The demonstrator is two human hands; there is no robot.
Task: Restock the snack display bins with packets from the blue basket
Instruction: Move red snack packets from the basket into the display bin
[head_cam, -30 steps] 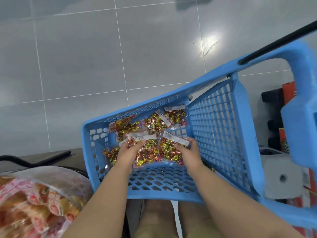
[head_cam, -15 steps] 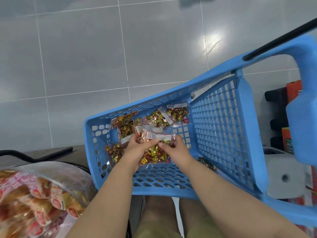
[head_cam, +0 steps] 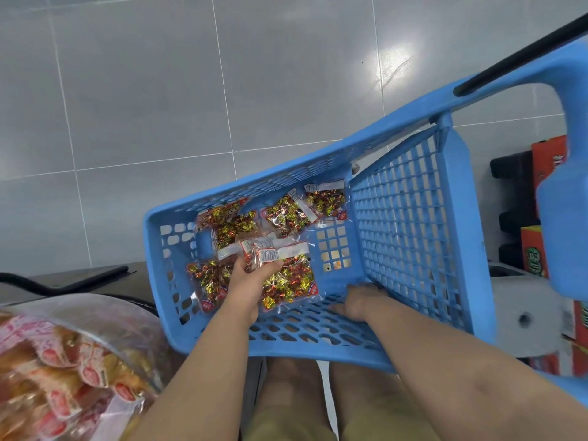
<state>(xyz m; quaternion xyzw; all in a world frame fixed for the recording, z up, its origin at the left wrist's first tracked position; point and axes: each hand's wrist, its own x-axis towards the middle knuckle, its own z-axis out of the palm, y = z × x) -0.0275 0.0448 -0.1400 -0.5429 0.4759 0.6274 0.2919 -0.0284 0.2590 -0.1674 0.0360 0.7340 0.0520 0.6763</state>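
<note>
blue basket (head_cam: 413, 237) tilted across the person's knees, open side toward them, black handle (head_cam: 521, 49) up at the far right. left hand (head_cam: 245, 288) is inside it, fingers curled round a small stack of clear candy packets (head_cam: 289, 278): white label strips at the top, gold and red sweets showing through the film. right hand (head_cam: 358, 302) sits lower in the basket, just right of the held stack, against the mesh near the bottom corner. its fingers are mostly hidden, so i cannot tell whether it has hold of anything. loose packets (head_cam: 288, 214) of the same kind lie on the basket's bottom: one by the left wall, one beyond the left hand, two toward the far corner. clear bag of pink-wrapped snacks (head_cam: 63, 377) lies at the person's left. grey tiled floor (head_cam: 127, 90) beyond the basket. red boxes (head_cam: 549, 160) stacked at the right edge, partly behind the basket's frame.
</note>
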